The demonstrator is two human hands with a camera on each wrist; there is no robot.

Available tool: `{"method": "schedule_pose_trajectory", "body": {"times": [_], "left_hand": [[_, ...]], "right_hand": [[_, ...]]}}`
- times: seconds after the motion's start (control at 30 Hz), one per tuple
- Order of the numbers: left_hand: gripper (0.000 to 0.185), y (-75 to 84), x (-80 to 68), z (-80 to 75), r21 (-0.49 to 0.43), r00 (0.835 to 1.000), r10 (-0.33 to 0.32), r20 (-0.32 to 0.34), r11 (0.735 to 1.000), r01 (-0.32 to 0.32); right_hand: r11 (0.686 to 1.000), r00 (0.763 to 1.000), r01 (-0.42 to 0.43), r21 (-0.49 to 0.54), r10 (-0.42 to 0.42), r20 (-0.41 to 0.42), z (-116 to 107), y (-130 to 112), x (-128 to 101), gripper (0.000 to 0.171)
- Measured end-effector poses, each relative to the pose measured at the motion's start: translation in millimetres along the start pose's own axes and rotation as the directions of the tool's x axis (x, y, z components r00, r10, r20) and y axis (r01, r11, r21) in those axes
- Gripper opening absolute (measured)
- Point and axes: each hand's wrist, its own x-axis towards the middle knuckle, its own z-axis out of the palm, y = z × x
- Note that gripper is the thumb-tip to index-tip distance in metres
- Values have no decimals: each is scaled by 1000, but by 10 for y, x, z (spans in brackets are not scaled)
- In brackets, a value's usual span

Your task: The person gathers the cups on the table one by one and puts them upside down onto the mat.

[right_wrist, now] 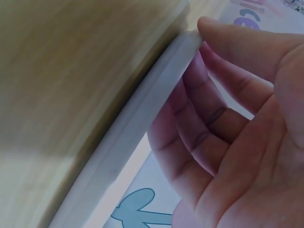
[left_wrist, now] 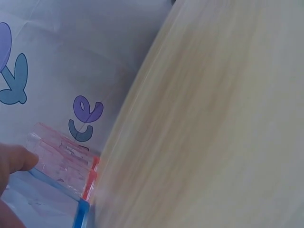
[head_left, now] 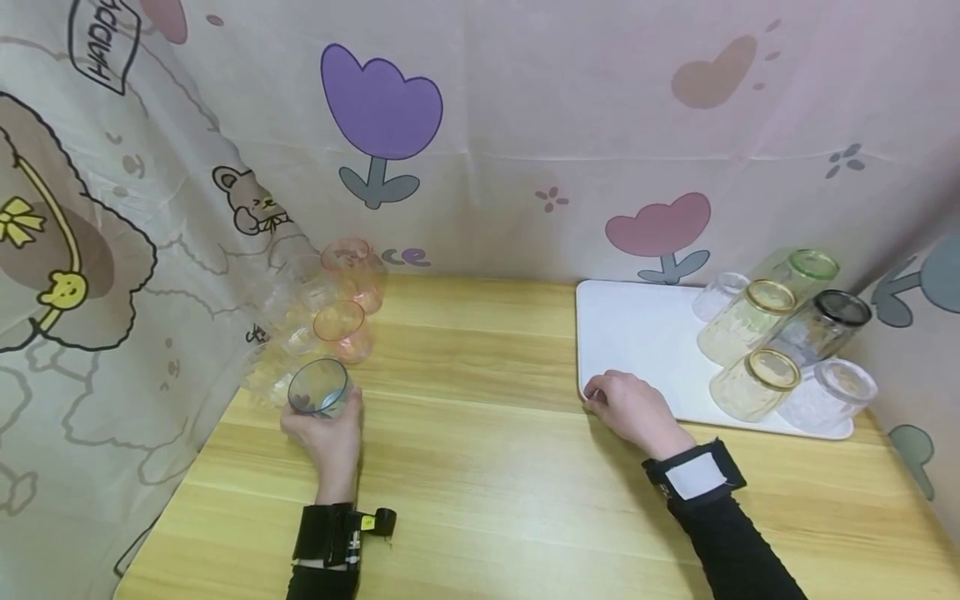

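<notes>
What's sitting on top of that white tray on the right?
On the white tray lie six glasses on their sides, stacked in a pile: two gold-rimmed, one green-rimmed, one dark-rimmed and two clear ones. The right hand grips its near corner. The pile hides the tray beneath.

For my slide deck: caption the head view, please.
Left hand holds a blue-rimmed clear glass; right hand grips the white rectangular tray's corner.

Left wrist view: bench (left_wrist: 213, 118) motion-blurred; stacked cups (left_wrist: 61, 166) cut off at the bottom edge. Right wrist view: tray (right_wrist: 142, 118) shows only its blurred rim.
</notes>
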Motion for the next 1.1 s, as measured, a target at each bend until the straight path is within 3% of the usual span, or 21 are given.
{"method": "schedule_pose_trajectory", "body": {"times": [0.27, 0.47, 0.57, 0.73, 0.83, 0.93, 1.1], "left_hand": [[84, 101, -10, 41, -74, 1000, 25, -7, 997, -25], [81, 313, -8, 163, -191, 998, 11, 66, 982, 2], [79, 448, -23, 268, -280, 992, -2, 122, 959, 36], [59, 677, -80, 495, -451, 973, -24, 229, 883, 128], [47, 790, -154, 629, -517, 951, -33, 307, 834, 196], [31, 872, -248, 762, -562, 913, -30, 406, 780, 275], [16, 943, -430, 975, -600, 807, -17, 591, 659, 454]], "right_hand": [[1000, 1000, -8, -9, 8, 6, -39, -29, -19, 14], [999, 998, -6, 44, 9, -65, -60, -52, -39, 18], [996, 988, 7, 89, 7, -156, -74, -81, -43, 20], [983, 939, 73, 168, -11, -344, -123, -181, -12, 19], [963, 885, 145, 226, -25, -465, -154, -265, 30, 14], [929, 832, 222, 295, -23, -554, -183, -361, 75, 12], [860, 777, 322, 395, -1, -630, -220, -532, 137, 15]]}}
